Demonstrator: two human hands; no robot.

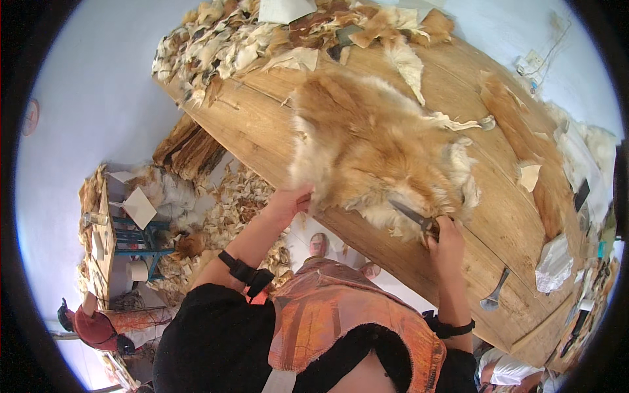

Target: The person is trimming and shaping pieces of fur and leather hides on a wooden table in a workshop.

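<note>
A ginger and cream fur pelt (367, 144) lies fur side up over the near part of the wooden table. At its near left edge my left hand (293, 202) is closed, pinching the border of the pelt. My right hand (447, 241) is wrapped round the dark handle of a cutting tool (407, 211), whose pointed grey blade lies over the pelt's near right side, aimed up and left. Whether it is a knife or closed scissors, I cannot tell. A flat metal scraper (491, 298) with a flared end rests on the table right of my right hand.
Fur scraps (216, 49) are heaped along the far left of the table (252, 121). A long ginger fur strip (514, 124) lies at the right, near a clear plastic bag (555, 263). Further scraps (236, 196) cover the floor at left. Another person (105, 324) is at lower left.
</note>
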